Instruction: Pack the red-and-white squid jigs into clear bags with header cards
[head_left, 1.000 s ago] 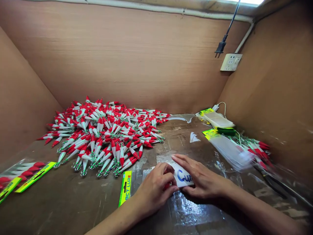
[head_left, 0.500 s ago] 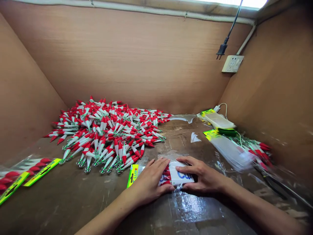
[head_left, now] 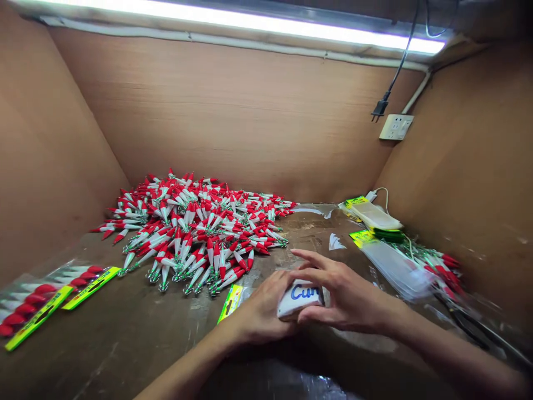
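My right hand point(head_left: 345, 291) is closed around a white block with blue handwriting point(head_left: 296, 303), thumb at its near edge and fingers over its far side. The index finger is raised. My left hand point(head_left: 266, 308) lies against the block's left side, curled over a clear packet whose yellow-green header card point(head_left: 231, 303) sticks out at the left. Most of that packet is hidden under the hands. Behind them is a large heap of red and white squid lures point(head_left: 200, 228) with green-tinted hooks.
Two filled lure packets point(head_left: 37, 311) lie at the left. On the right are stacked clear bags with yellow headers point(head_left: 391, 266), more lures point(head_left: 445, 269) and dark-handled pliers point(head_left: 462, 322). A plug point(head_left: 380, 108) hangs near a wall socket point(head_left: 396, 127). Wooden panels point(head_left: 225, 116) enclose the table.
The white block has tilted up and shifted left against my left hand, covering the red lures seen earlier between my hands. The view has tilted upward, showing more of the lamp.
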A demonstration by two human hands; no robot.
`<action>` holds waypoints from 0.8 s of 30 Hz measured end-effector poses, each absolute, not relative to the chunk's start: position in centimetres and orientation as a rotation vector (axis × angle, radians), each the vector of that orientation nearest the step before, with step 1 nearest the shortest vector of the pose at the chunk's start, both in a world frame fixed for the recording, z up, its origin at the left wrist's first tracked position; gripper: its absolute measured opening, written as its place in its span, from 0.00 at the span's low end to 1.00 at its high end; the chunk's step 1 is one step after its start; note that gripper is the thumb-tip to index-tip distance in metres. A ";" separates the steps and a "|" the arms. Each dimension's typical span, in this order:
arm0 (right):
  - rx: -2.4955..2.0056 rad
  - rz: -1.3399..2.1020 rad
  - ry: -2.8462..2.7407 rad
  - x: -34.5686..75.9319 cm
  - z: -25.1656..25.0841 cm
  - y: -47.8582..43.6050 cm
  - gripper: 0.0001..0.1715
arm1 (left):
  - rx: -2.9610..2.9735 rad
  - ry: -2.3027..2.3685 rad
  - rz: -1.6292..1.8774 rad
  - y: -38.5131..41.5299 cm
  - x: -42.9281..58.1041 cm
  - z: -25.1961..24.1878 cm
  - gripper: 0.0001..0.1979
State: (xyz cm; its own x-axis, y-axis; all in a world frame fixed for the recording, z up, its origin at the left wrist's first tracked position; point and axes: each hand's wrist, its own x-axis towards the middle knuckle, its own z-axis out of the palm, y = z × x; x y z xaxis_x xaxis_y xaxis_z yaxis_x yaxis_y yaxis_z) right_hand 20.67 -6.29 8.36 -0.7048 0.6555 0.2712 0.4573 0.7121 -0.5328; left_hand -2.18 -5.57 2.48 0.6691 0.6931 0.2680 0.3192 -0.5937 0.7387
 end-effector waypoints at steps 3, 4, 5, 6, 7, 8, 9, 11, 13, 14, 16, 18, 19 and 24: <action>-0.695 0.709 -2.507 20.1 10.8 -5.5 0.48 | 2.012 0.711 0.682 -5.8 -3.3 4.5 0.34; -0.637 0.743 -2.501 19.8 11.1 -5.1 0.45 | 1.957 0.687 0.654 -5.9 -3.7 5.0 0.32; -0.587 0.767 -2.496 19.5 11.3 -4.7 0.40 | 1.913 0.661 0.630 -6.0 -4.0 5.4 0.30; -0.551 0.791 -2.501 19.2 11.5 -4.4 0.33 | 1.878 0.636 0.617 -6.1 -4.3 5.7 0.28; -0.531 0.822 -2.511 18.8 11.6 -4.1 0.27 | 1.852 0.608 0.609 -6.1 -4.6 5.8 0.26; -0.523 0.871 -2.531 18.3 11.9 -4.0 0.24 | 1.830 0.574 0.604 -6.2 -4.9 5.9 0.26; -0.528 0.940 -2.555 17.9 12.4 -3.9 0.23 | 1.802 0.534 0.608 -6.1 -5.2 5.9 0.28; -0.563 1.093 -2.597 17.0 13.6 -3.9 0.23 | 1.725 0.447 0.639 -6.0 -5.6 5.8 0.33; -0.595 1.150 -2.622 16.1 15.1 -3.9 0.23 | 1.629 0.406 0.678 -5.9 -6.0 5.6 0.38; -0.608 1.102 -2.620 15.5 15.7 -3.9 0.24 | 1.585 0.422 0.714 -5.8 -6.1 5.5 0.39; -0.635 0.889 -2.558 14.3 16.3 -3.7 0.31 | 1.556 0.534 0.832 -5.5 -6.3 5.3 0.36; -0.671 0.718 -2.435 13.1 15.7 -3.5 0.40 | 1.592 0.683 0.987 -5.1 -6.2 5.3 0.35; -0.696 0.698 -2.377 12.4 15.0 -3.5 0.44 | 1.619 0.740 1.065 -5.0 -6.2 5.3 0.37; -0.793 0.799 -2.161 10.1 10.4 -4.4 0.67 | 1.814 0.845 1.277 -5.1 -5.8 5.5 0.57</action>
